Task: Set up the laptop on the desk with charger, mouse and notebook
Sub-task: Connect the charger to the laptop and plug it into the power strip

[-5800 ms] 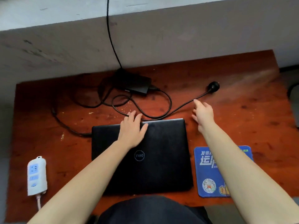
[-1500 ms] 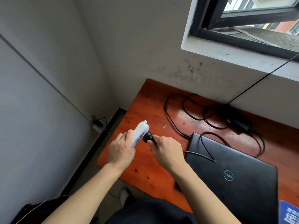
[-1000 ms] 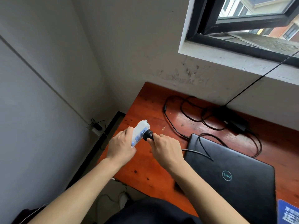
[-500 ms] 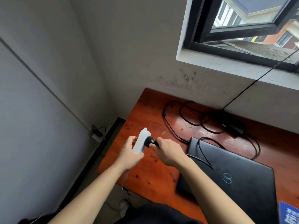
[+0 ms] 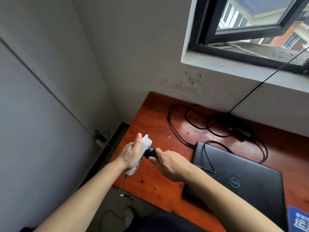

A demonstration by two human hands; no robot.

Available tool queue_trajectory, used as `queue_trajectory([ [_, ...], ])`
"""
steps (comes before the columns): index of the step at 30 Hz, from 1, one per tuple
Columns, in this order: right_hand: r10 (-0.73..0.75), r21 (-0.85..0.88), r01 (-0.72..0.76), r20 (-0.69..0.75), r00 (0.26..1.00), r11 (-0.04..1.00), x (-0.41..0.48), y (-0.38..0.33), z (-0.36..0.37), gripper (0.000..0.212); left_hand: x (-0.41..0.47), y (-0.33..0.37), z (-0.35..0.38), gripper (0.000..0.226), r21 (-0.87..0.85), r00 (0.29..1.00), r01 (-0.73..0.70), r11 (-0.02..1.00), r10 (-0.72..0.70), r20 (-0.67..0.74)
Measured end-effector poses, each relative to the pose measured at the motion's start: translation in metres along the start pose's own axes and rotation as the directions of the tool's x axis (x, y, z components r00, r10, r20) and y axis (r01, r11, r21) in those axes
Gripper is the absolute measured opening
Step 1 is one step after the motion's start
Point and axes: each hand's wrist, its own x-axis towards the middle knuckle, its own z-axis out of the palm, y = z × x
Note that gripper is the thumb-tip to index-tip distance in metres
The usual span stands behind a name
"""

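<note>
Red-brown surface (image 5: 158,114), closed laptop (image 5: 242,178) at lower right.
Left hand (image 5: 132,154) grips white power strip (image 5: 142,154); right hand (image 5: 168,163) clasps black plug (image 5: 150,152) against it.

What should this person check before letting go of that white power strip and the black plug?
1. Left hand has a firm hold on the white power strip: ok.
2. Right hand grips the black plug: ok.
3. Plug pressed against the strip's face: ok; fully seated: cannot tell.
4. Charger cable free of snags: not ok, it drapes across the closed laptop.
5. Charger brick resting on the desk: ok.
6. Strip itself powered: cannot tell.
</note>
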Motion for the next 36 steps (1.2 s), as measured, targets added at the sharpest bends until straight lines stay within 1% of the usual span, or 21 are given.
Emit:
queue_trajectory([
  [1, -0.023, -0.058, 0.022, -0.022, 0.999, 0.998, -0.001, 0.0, 0.0, 0.041, 0.001, 0.0, -0.002, 0.1, -0.016, 0.999, 0.012, 1.0, -0.011, 0.035],
  [3, -0.095, -0.159, 0.081, -0.08, 0.992, 0.984, -0.002, 0.0, -0.001, 0.043, -0.001, -0.001, -0.009, 0.092, -0.084, 0.994, 0.08, 0.993, -0.073, 0.087],
  [5, -0.152, -0.213, 0.124, -0.121, 0.981, 0.969, -0.003, -0.002, -0.002, 0.041, -0.003, 0.004, -0.017, 0.08, -0.131, 0.982, 0.123, 0.984, -0.102, 0.156],
  [6, -0.161, -0.22, 0.13, -0.13, 0.978, 0.967, -0.004, -0.003, -0.001, 0.04, -0.004, 0.007, -0.019, 0.077, -0.122, 0.979, 0.12, 0.985, -0.097, 0.178],
  [8, -0.142, -0.229, 0.11, -0.13, 0.981, 0.967, -0.004, -0.004, 0.003, 0.037, -0.002, 0.008, -0.016, 0.082, -0.046, 0.986, 0.088, 0.995, -0.08, 0.148],
  [10, -0.128, -0.272, 0.087, -0.139, 0.982, 0.958, -0.002, -0.003, 0.004, 0.037, -0.002, 0.007, -0.008, 0.092, 0.065, 0.992, 0.1, 0.993, -0.104, 0.067],
  [11, -0.133, -0.305, 0.083, -0.147, 0.98, 0.949, 0.0, -0.003, 0.003, 0.037, -0.003, 0.006, -0.004, 0.094, 0.089, 0.992, 0.113, 0.99, -0.117, 0.044],
  [14, -0.16, -0.391, 0.091, -0.148, 0.976, 0.916, 0.003, -0.003, -0.005, 0.04, -0.006, 0.005, 0.001, 0.095, 0.011, 0.989, 0.141, 0.99, -0.142, 0.035],
  [16, -0.17, -0.393, 0.105, -0.134, 0.976, 0.914, 0.003, -0.002, -0.011, 0.041, -0.007, 0.006, -0.001, 0.092, -0.049, 0.988, 0.155, 0.987, -0.154, 0.026],
  [20, -0.183, -0.329, 0.137, -0.111, 0.977, 0.934, 0.006, 0.0, -0.019, 0.037, -0.009, 0.004, -0.002, 0.087, -0.219, 0.987, 0.147, 0.965, -0.127, 0.1],
  [22, -0.166, -0.281, 0.129, -0.113, 0.98, 0.951, 0.01, 0.004, -0.021, 0.035, -0.008, 0.001, 0.002, 0.089, -0.302, 0.994, 0.098, 0.948, -0.078, 0.079],
  [24, -0.131, -0.219, 0.105, -0.111, 0.985, 0.97, 0.013, 0.01, -0.021, 0.033, -0.006, 0.0, 0.007, 0.095, -0.275, 1.0, 0.03, 0.961, -0.029, 0.009],
  [26, -0.082, -0.15, 0.065, -0.108, 0.991, 0.986, 0.015, 0.017, -0.018, 0.034, -0.004, 0.0, 0.009, 0.093, -0.228, 1.0, -0.009, 0.974, 0.009, 0.001],
  [28, -0.022, -0.094, 0.009, -0.136, 0.99, 0.996, 0.015, 0.026, -0.014, 0.035, -0.003, -0.005, 0.01, 0.081, -0.227, 0.995, -0.002, 0.974, 0.024, 0.095],
  [30, 0.04, -0.036, -0.047, -0.181, 0.983, 0.998, 0.016, 0.033, -0.01, 0.034, -0.004, -0.01, 0.011, 0.063, -0.261, 0.98, 0.049, 0.964, 0.005, 0.2],
  [31, 0.073, 0.006, -0.073, -0.195, 0.978, 0.997, 0.016, 0.036, -0.008, 0.033, -0.005, -0.014, 0.013, 0.06, -0.229, 0.971, 0.058, 0.972, -0.001, 0.239],
  [32, 0.108, 0.056, -0.099, -0.202, 0.973, 0.994, 0.016, 0.037, -0.007, 0.032, -0.005, -0.018, 0.016, 0.064, -0.14, 0.967, 0.034, 0.99, 0.003, 0.255],
  [33, 0.14, 0.106, -0.121, -0.2, 0.97, 0.987, 0.016, 0.038, -0.006, 0.031, -0.006, -0.021, 0.021, 0.067, -0.021, 0.972, -0.009, 1.0, 0.014, 0.236],
  [34, 0.165, 0.148, -0.138, -0.192, 0.967, 0.979, 0.016, 0.037, -0.004, 0.03, -0.006, -0.024, 0.027, 0.065, 0.084, 0.983, -0.056, 0.995, 0.04, 0.179],
  [35, 0.184, 0.177, -0.152, -0.18, 0.966, 0.972, 0.016, 0.037, -0.002, 0.028, -0.006, -0.024, 0.03, 0.059, 0.147, 0.993, -0.082, 0.986, 0.068, 0.099],
  [36, 0.196, 0.187, -0.164, -0.171, 0.966, 0.969, 0.015, 0.037, 0.0, 0.027, -0.006, -0.024, 0.032, 0.052, 0.162, 0.996, -0.089, 0.983, 0.082, 0.046],
])
